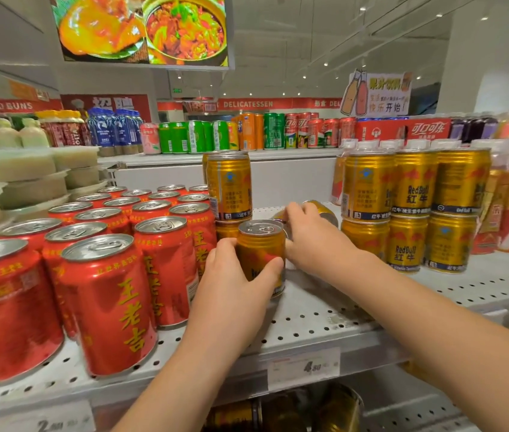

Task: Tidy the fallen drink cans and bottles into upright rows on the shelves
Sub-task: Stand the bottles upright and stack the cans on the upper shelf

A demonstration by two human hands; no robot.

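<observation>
Gripping an upright gold can (261, 244) near the middle of the perforated white shelf (325, 322), the left hand (234, 275) wraps round the can's lower half: the thumb crosses the front of the label and the fingers curl round the left side. The can stands on its base with its pull-tab top facing up, just right of a block of red cans (106, 291) that stand upright in rows. Directly behind it is a stack of 2 gold cans (230, 187), the upper one tall and upright on the lower. The right hand (312, 235) reaches in from the right, past the upright gold can and touching its right side with the heel of the palm. Its fingers bend down onto a fallen gold can (323, 210) that lies on its side on the shelf further back; whether they clasp that can or only rest on it cannot be told, as the hand hides the contact. To the right stand more gold cans (412, 188), stacked 2 high in a row. A price tag (304, 367) sits on the shelf's front edge, below the hands.
</observation>
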